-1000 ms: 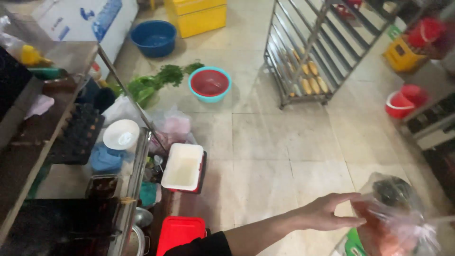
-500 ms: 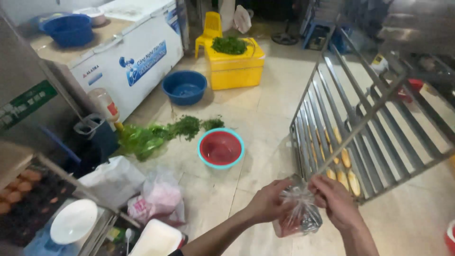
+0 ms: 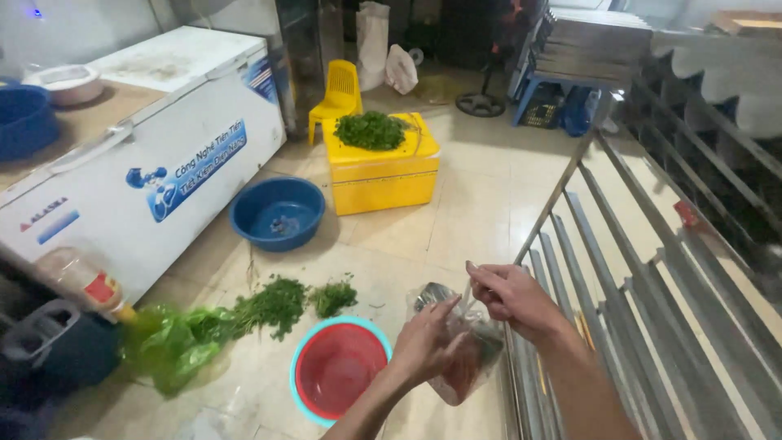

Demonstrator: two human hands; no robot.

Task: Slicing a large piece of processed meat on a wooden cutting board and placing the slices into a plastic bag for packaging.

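Both hands are meeting over a small clear plastic bag in the lower middle of the view, above the pale tiled floor. The left hand is cupping the bag from the side and below, its fingers curled narrowly against the plastic. The right hand is pinching the top of the bag, thumb and fingertips drawn tight on the gathered film. The bag is hanging between them, just beside the edge of the grey metal rack whose slanted bars are filling the right side. Something dark and reddish is sitting inside the bag, though the crinkled plastic is blurring it too much to say what it is.

Directly below and to the left of the left hand, a round red plastic basin with a teal rim is standing on the floor. Beside it, loose bunches of green leafy herbs are lying across the tiles, running leftward into a translucent green plastic bag. Farther back, a round blue plastic basin is resting near the front of a long white chest freezer. A yellow box-shaped plastic crate is standing well apart from the hands, with a heap of dark green herbs piled on its lid, and a small yellow plastic chair is standing just behind it.
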